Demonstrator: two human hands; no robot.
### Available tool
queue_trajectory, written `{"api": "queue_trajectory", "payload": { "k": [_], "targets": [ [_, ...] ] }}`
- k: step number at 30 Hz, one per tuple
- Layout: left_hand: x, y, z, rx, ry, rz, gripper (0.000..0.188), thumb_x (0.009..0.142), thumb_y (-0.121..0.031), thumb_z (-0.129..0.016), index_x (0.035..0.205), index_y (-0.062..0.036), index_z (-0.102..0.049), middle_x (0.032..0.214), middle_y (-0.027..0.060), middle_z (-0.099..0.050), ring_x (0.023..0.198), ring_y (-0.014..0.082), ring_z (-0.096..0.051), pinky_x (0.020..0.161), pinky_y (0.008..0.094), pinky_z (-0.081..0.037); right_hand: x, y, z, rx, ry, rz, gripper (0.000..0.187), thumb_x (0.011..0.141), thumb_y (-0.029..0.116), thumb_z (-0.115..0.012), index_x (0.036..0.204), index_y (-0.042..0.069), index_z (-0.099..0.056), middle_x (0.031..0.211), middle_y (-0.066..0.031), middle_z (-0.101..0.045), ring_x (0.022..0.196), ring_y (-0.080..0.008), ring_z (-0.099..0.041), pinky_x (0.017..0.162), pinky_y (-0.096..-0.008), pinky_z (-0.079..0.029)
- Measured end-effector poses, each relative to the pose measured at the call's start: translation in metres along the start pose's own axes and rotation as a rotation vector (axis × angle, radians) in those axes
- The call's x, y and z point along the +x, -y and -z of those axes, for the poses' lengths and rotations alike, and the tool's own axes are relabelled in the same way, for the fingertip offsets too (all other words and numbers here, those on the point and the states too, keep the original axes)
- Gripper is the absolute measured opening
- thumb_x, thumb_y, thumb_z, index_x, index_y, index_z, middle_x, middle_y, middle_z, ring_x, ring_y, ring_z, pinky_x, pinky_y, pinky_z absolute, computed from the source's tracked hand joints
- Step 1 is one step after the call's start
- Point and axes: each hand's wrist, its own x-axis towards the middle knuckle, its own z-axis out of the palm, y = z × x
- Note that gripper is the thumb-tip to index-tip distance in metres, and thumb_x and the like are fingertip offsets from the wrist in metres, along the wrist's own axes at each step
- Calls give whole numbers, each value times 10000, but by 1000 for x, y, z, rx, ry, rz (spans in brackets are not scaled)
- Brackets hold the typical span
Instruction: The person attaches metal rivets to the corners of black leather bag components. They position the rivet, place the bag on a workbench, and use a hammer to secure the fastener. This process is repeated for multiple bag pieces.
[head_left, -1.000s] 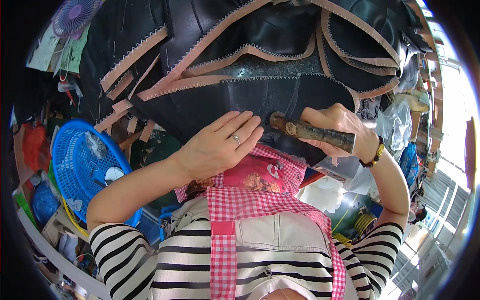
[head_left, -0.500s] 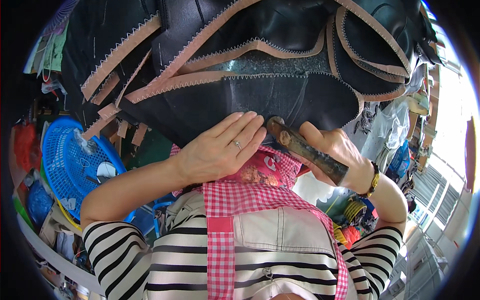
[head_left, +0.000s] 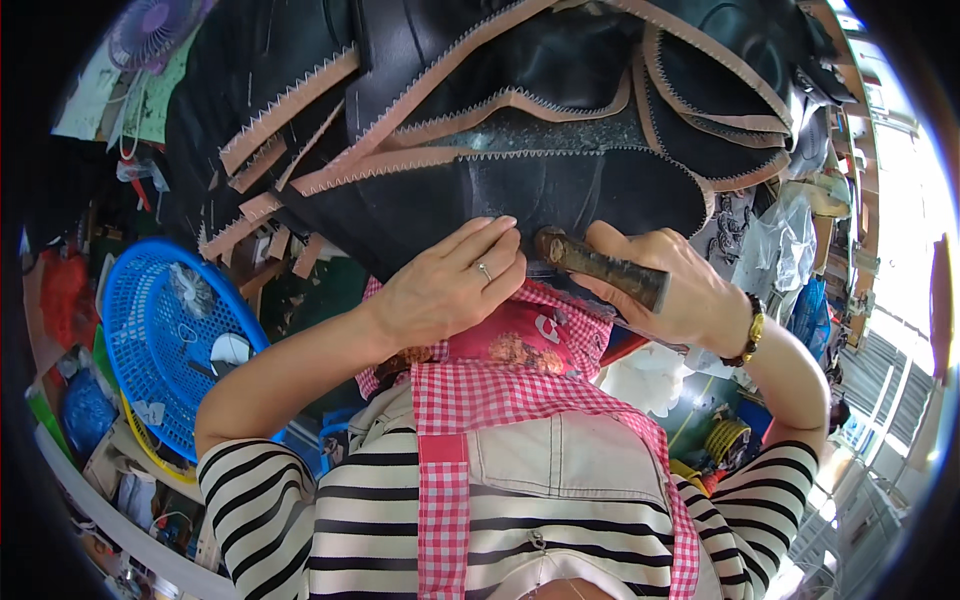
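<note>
A large black leather piece (head_left: pixel 420 215) with brown, zigzag-stitched edging spreads in front of me. At its near edge my left hand (head_left: pixel 450 280), with a ring on it, has its fingers together and bent over the leather; the thumb is hidden beneath. Close by on the right, my right hand (head_left: pixel 665 285) is wrapped round a hammer (head_left: pixel 605 268). The hammer's worn, dark metal head lies across the top of the hand, its rounded end toward my left fingertips. Its handle is mostly hidden by the hand.
A blue plastic basket (head_left: pixel 165 340) stands at the left with a few small things inside. A purple fan (head_left: pixel 150 32) is at the upper left. Clear plastic bags (head_left: pixel 785 240) hang at the right. My checked apron (head_left: pixel 500 395) lies close below the leather.
The left hand's fingers have gone from lying flat to bent over the leather's edge. The hammer head has turned to a flatter slant. The whole view has shifted slightly.
</note>
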Motion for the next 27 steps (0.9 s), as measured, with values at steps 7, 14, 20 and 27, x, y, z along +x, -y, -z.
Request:
{"api": "queue_trajectory", "payload": {
  "k": [7, 14, 20, 27],
  "targets": [
    [18, -2, 11, -82, 61, 57, 217, 769, -18, -600, 980, 31, -590, 1138, 205, -601, 1030, 355, -633, 896, 401, -537, -11, -22, -49, 104, -380, 85, 237, 854, 151, -654, 941, 27, -472, 654, -173, -596, 603, -364, -616, 525, -399, -468],
    [146, -40, 125, -410, 183, 293, 116, 818, 24, -661, 875, -5, -564, 771, 134, -596, 662, 248, -631, 593, 316, -458, -121, -131, -41, 151, -1262, -343, 217, 856, 103, -651, 1042, 40, -559, 728, -161, -605, 619, -317, -588, 590, -368, -455],
    [334, 1, 151, -519, 48, -97, 165, 926, -189, -667, 974, -42, -608, 887, -40, -607, 830, 40, -529, 783, 209, -426, -191, -232, -143, -317, -1132, -738, 271, 867, 181, -624, 1118, 94, -570, 900, -140, -611, 780, -356, -629, 679, -440, -497],
    [414, 130, 59, -497, 30, 250, 247, 877, -265, -721, 1006, -57, -695, 900, -4, -687, 885, 81, -599, 827, 250, -458, -179, -204, -136, -385, -1315, -682, 228, 850, 141, -629, 1069, 80, -612, 914, -124, -590, 885, -323, -600, 757, -426, -487]
  ]
}}
